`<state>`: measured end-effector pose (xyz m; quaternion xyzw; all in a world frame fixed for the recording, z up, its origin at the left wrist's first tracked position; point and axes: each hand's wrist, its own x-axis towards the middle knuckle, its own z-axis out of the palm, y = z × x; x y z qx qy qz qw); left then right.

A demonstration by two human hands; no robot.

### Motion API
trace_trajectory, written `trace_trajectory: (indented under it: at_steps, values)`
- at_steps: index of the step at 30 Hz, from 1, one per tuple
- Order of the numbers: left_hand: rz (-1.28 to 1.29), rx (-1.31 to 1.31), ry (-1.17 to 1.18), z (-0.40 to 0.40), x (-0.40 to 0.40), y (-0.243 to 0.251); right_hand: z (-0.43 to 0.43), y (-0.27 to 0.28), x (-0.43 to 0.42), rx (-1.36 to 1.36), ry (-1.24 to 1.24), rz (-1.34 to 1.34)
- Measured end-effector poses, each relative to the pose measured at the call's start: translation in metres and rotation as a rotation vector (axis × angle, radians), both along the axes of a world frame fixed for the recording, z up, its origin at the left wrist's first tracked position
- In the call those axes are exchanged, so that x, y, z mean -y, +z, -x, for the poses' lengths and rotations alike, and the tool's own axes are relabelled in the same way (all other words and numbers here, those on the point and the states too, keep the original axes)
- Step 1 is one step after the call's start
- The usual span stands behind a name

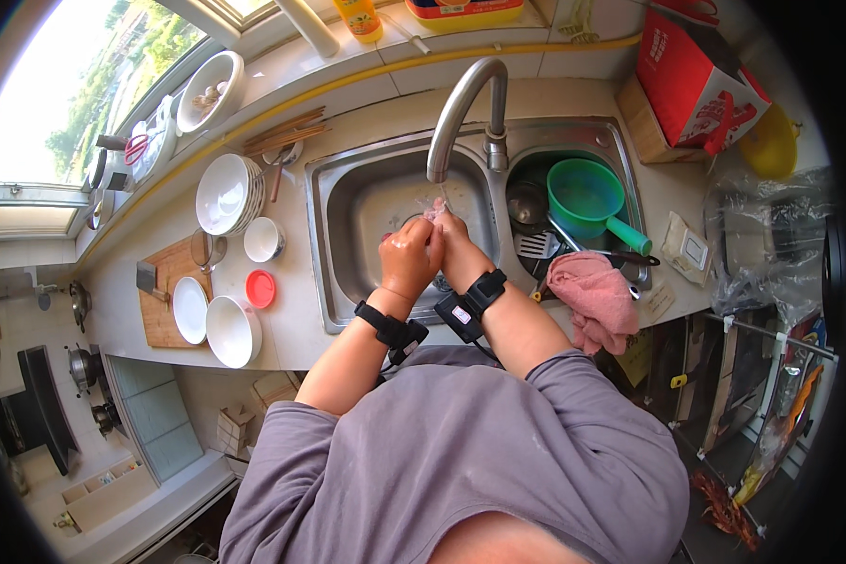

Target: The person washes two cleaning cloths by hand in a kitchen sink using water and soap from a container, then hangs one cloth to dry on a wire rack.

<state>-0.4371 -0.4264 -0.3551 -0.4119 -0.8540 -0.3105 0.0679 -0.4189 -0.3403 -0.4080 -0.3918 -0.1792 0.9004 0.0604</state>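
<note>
Water runs from the curved metal faucet (458, 106) onto my two hands, which meet over the left basin of the stainless steel sink (352, 204). My left hand (410, 254) is bent, its fingers against the other hand. Stretched under the stream, my right hand (455, 236) is wet at the fingertips. A small reddish bit shows beside the left hand's fingers; whether it is held cannot be told. Both wrists wear black straps with small boxes. In the right basin lie a green plastic dipper (585, 197), a ladle (527, 204) and a slotted turner (536, 245).
Stacked white bowls (224, 194), chopsticks (289, 134), a red lid (260, 288), a white bowl (233, 331) and a cleaver (146, 278) on a cutting board (166, 324) occupy the left counter. A pink cloth (592, 292) hangs over the right front edge. A red bag (684, 84) stands back right.
</note>
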Motion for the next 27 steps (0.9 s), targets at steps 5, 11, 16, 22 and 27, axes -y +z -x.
trace_trajectory:
  at_steps: [5,11,16,22,27]
  values:
    - [0.038,-0.03,0.085,0.006,-0.006,-0.002,0.005,0.009,0.0,0.062,-0.036,-0.116]
    - [0.075,0.168,0.34,0.022,0.0,-0.023,0.006,0.01,-0.003,0.076,-0.055,-0.093]
    - [-0.183,0.599,0.138,0.035,0.023,-0.055,0.004,-0.001,-0.024,-0.086,-0.164,0.053]
    - [-0.225,0.662,-0.048,0.024,0.014,-0.049,-0.002,-0.002,-0.039,-0.162,-0.146,0.029]
    - [-0.189,0.43,-0.092,0.024,-0.004,-0.028,-0.004,0.005,-0.045,-0.225,-0.181,-0.055]
